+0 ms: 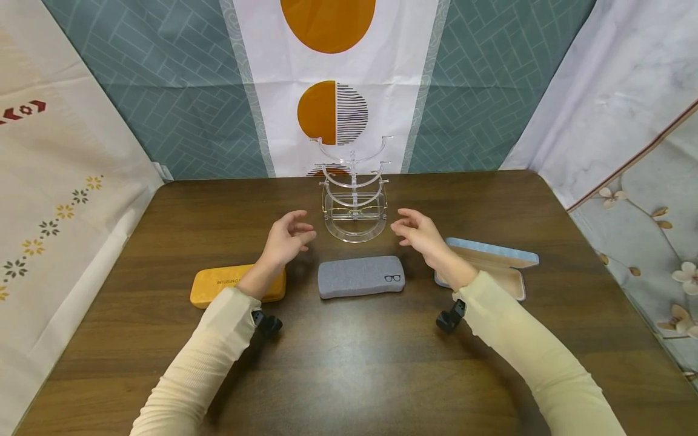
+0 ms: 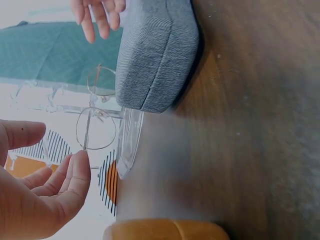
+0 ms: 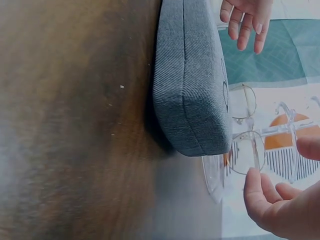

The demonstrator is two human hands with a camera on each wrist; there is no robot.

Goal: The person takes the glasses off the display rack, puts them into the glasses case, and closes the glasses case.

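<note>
Head: left hand (image 1: pixel 291 234) and right hand (image 1: pixel 421 233) empty, fingers loosely bent, flanking the stand (image 1: pixel 355 194). Left wrist: glasses (image 2: pixel 95 128) sit on the stand, thin-framed, so a light, even two-sided pinch seems safest; grey case (image 2: pixel 152 60) covers the far lens's edge. Right wrist: case hides part of the stand, thumb cut off.

Grey case (image 1: pixel 354 278); mustard case (image 1: pixel 220 283); blue case (image 1: pixel 496 251); half-striped circle (image 1: pixel 332 113); glasses (image 2: pixel 97 127) perhaps gold.
</note>
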